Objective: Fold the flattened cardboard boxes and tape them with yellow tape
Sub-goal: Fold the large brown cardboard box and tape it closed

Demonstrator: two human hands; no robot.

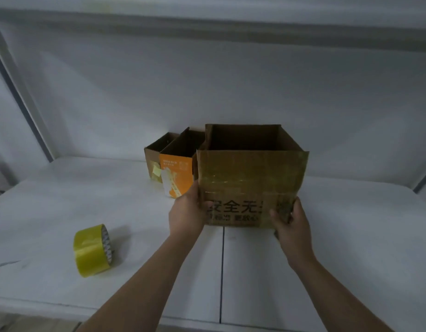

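Left hand (186, 212), right hand (292, 226) grip big box (250, 178), orange carton (176, 171) behind.

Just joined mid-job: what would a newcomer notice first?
A big cardboard box, open-topped and taped across its front, is central, gripped by the left hand at its left edge and the right hand at its lower right corner. A yellow tape roll lies on the table to the left; an orange box and a brown box stand behind.

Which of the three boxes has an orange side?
The middle box, between the small brown box and the large taped box; those two are plain brown.
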